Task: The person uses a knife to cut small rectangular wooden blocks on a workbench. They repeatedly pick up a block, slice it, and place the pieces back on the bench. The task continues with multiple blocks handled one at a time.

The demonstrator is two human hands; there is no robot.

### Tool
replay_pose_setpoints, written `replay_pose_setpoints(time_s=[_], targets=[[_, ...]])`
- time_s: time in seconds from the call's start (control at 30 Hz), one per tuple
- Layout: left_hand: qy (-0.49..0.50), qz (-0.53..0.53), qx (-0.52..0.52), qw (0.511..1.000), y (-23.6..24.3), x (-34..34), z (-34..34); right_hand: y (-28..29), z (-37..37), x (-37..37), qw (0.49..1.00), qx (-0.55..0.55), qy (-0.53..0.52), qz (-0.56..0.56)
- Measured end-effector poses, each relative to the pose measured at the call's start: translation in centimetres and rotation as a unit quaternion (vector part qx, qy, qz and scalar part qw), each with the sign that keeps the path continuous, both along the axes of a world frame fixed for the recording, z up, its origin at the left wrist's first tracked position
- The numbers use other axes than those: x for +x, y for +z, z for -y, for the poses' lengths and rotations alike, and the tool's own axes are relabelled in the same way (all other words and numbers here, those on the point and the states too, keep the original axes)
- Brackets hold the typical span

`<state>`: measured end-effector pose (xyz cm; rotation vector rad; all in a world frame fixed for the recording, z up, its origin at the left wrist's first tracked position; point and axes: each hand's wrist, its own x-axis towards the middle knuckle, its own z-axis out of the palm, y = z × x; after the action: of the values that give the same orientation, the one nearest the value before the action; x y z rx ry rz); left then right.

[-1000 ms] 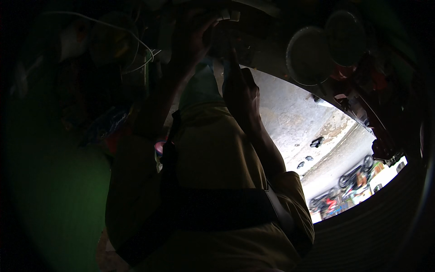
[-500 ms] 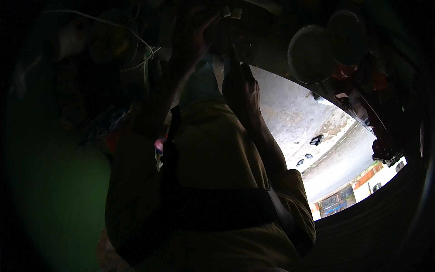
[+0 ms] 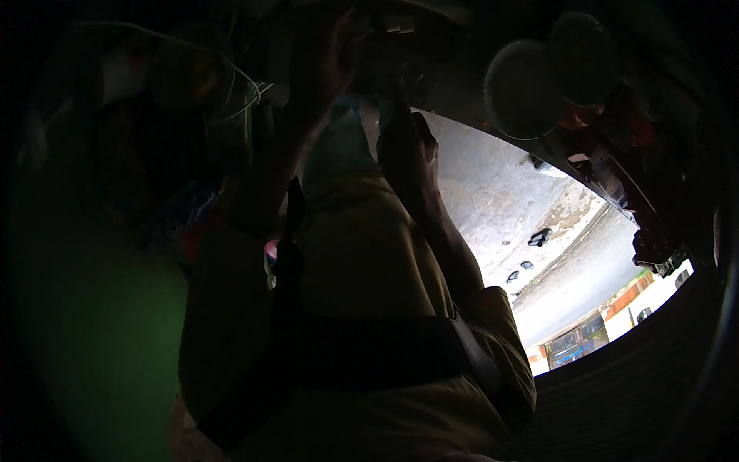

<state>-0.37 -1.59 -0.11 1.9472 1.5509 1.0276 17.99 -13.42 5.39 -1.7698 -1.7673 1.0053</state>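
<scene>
My left hand [image 3: 327, 65] reaches up to a dark work area at the top of the view, beside small pale pieces [image 3: 400, 25]; its fingertips are too dark to make out. Below and right of it, my right hand [image 3: 409, 150] has its fingers curled, with a narrow dark shape pointing up from it; I cannot tell whether that is a finger or a held item. My trousers [image 3: 362, 246] and a dark strap fill the middle below the hands.
Two round containers [image 3: 522, 88] sit upper right, near red items [image 3: 639, 127]. A thin white cable [image 3: 192, 42] crosses upper left. Right, past a dark edge, is bright weathered ground [image 3: 493, 192] with footwear [image 3: 539, 237]. A green surface [image 3: 115, 339] lies left.
The motorbikes in the bright opening a second ago are no longer in view. My left hand's fingers have shifted slightly; my right hand stays almost in place.
</scene>
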Motion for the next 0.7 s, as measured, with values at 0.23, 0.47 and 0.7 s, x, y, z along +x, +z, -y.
replay_pose_setpoints(time_s=[0.23,0.47,0.7], targets=[[0.019,-0.062,0.055,0.996,0.2,-0.6,0.2,1.7,0.0,-0.4,0.999,-0.028,0.02,0.027],[0.026,-0.054,0.067,0.996,-0.4,-0.6,0.0,0.4,-0.3,-1.3,0.999,0.031,0.041,0.006],[0.034,-0.052,0.063,0.996,0.1,-0.6,0.4,0.6,-0.1,-2.0,0.998,0.034,0.039,0.034]])
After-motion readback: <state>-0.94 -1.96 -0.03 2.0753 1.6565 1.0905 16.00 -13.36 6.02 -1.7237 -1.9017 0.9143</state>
